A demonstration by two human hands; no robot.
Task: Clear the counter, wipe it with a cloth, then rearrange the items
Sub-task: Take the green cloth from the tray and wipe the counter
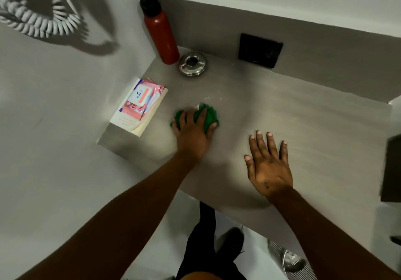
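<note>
Scene: grey counter set into a corner, seen from above by a head cam; person stands at its near edge.
Left hand: left hand is pressed palm-down on a green cloth, fingers spread and curled over it, grasping the cloth against the counter approx. mid-surface, left of centre.
Right hand: right hand lies flat on the bare counter, fingers splayed, grasping nothing, well apart from the cloth.
Cloth: bunched, w/ a pale scrap showing at its far edge; a few pale specks lie on the counter just beyond it.
Bottle: red bottle w/ black cap stands upright in the back-left corner, against the wall.
Ashtray: round metal ashtray sits just right of the bottle, nearly touching its base.
Wipes: pink wipes pack lies on top of a white booklet at the counter's left edge, near the cloth.
Wall: black switch plate on the backsplash; coiled white cord hangs on the left wall.
Below: dark trousers and shoe visible under the counter edge.
</note>
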